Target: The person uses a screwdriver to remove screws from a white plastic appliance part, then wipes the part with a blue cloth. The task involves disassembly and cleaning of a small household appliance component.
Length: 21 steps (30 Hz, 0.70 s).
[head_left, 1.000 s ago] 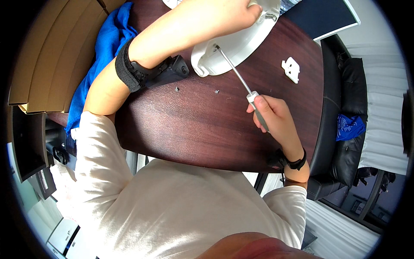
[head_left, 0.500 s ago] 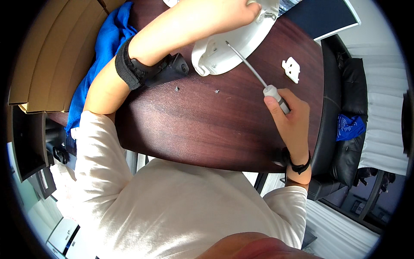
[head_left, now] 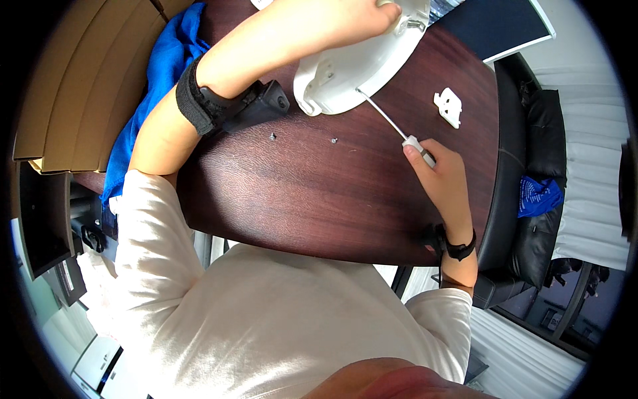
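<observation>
White print marks the blue bundle [head_left: 543,197]. Your right fingers [head_left: 411,153] clamp the screwdriver [head_left: 413,142], tip now nearer you; your left fingers' [head_left: 389,13] grip I can't tell.

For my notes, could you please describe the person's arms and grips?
The sleeves are white, elbow-length. The left forearm wears a wide black strap with a boxy device; the right, a narrower black band. The left grip and right grip are bare.

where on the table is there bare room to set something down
The widest bare patch of table lies between the screws and the near edge, left of the right hand. A smaller one separates the bracket and that hand. The far side is crowded: white shell, screwdriver, left hand.
</observation>
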{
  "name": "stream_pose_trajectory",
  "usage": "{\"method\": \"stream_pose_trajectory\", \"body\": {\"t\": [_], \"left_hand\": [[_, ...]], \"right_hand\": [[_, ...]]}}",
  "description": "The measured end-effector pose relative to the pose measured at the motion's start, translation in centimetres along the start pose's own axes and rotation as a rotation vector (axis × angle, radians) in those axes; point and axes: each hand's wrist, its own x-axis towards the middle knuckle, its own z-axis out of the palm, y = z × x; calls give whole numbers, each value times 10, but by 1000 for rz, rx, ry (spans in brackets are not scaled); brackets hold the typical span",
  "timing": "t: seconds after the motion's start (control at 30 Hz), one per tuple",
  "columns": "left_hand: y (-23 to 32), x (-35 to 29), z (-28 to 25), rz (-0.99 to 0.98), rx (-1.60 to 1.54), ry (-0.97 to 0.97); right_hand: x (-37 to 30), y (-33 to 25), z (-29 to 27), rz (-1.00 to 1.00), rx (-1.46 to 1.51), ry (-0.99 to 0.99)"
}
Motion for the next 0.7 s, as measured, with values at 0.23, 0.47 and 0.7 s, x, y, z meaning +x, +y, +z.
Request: {"method": "stream_pose_trajectory", "body": {"t": [0.23, 0.47, 0.7], "left_hand": [[2, -1, 1, -14, 1, -18], [-2, 0, 4, 25, 14, 7], [-3, -2, 6, 8, 14, 0]], "right_hand": [[9, -9, -1, -83, -230, 138], [6, -5, -2, -157, -264, 120], [-18, -6, -19, -27, -167, -64]]}}
